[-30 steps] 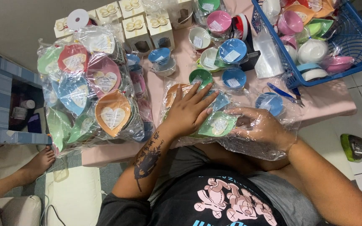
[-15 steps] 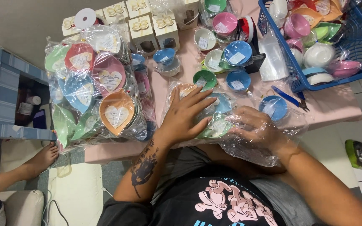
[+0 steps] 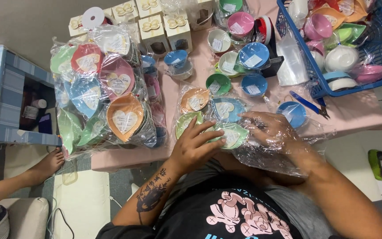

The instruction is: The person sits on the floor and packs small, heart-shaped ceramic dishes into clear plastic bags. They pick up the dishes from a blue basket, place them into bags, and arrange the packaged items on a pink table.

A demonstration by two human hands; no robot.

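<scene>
left hand (image 3: 195, 148) lies flat, fingers spread, on the green leaf dish (image 3: 231, 134), tip pointing right toward the right hand (image 3: 270, 130), sheathed inside the clear bag (image 3: 270, 155), grip unclear.

Two hands work at the near edge of the pink table (image 3: 359, 116): the left hand (image 3: 195, 146) and the right hand (image 3: 268, 129), the latter inside one clear plastic bag (image 3: 279, 152). Three wrapped leaf-shaped dishes lie under them: one orange (image 3: 194, 100), one blue (image 3: 227, 108), one green (image 3: 231, 135). One large clear bag of heart-shaped dishes (image 3: 105, 90) sits to the left. Four small cream gift boxes (image 3: 177, 27) stand at the far edge, by one roll of white tape (image 3: 93, 17). One blue basket (image 3: 379, 48) of bowls stands far right. One pair of blue-handled pliers (image 3: 308, 104) lies near it. One bare foot (image 3: 45, 166) shows at the left.
</scene>
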